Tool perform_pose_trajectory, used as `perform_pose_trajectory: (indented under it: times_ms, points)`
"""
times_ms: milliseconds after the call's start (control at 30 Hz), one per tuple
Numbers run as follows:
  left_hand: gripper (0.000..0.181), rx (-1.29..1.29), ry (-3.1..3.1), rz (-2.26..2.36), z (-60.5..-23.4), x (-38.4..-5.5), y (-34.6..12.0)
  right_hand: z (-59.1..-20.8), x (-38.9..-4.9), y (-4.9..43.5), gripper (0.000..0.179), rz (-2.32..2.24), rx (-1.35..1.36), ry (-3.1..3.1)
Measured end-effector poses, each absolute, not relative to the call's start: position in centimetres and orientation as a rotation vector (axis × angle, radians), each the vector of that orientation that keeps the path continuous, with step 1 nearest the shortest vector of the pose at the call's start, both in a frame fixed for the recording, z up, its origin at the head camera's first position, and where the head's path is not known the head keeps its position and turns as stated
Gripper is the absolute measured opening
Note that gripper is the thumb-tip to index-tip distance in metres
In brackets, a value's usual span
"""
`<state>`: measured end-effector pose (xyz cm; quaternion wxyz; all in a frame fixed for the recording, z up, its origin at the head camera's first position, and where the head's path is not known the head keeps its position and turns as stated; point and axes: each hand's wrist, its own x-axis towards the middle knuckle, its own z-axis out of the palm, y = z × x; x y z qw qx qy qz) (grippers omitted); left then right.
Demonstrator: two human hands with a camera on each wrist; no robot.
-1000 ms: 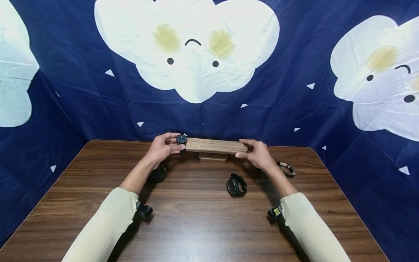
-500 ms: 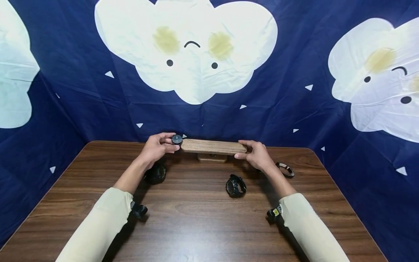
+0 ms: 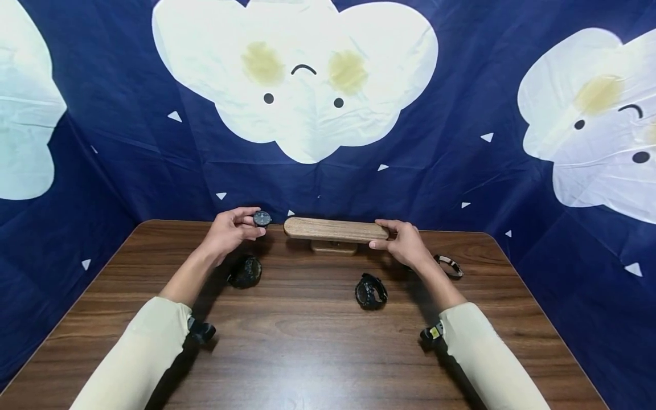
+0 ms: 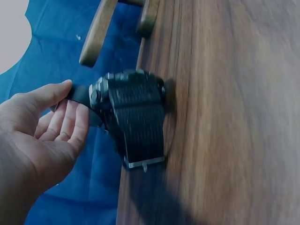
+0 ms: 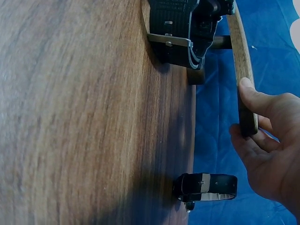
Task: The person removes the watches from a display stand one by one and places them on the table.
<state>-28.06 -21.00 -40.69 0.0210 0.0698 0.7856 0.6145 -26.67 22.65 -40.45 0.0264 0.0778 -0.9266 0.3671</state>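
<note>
My left hand [image 3: 225,232] pinches a wristwatch [image 3: 262,218] with a round dark dial, held up at the back of the table, left of a wooden watch stand. The stand has a long rounded bar [image 3: 333,229] on a small base [image 3: 333,247]. With thumb and fingers, my right hand [image 3: 402,244] grips the bar's right end. In the left wrist view the held watch shows a dark band [image 4: 79,94] at the fingertips, partly hidden behind a bulky black watch [image 4: 138,119]. The bar's left end is bare, a short gap from the held watch.
A black watch [image 3: 246,271] lies below my left hand on the brown wooden table [image 3: 307,341]. Another black watch [image 3: 371,291] sits in front of the stand. A slim watch with a pale-lined strap [image 3: 449,266] lies beside my right forearm. Blue cloth [image 3: 328,188] hangs behind.
My left hand has moved left with the watch, away from the bar's left end, which is now fully visible. My right hand keeps its grip on the bar's right end.
</note>
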Motion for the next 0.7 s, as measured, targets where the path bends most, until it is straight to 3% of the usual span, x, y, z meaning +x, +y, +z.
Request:
perform_pose_trajectory:
  times_ms: [700]
  points:
    - [0.077,0.140,2.553,1.714,-41.2,-27.5,-25.8,-40.4,-26.6,22.6,0.068,1.144,0.252,-2.861]
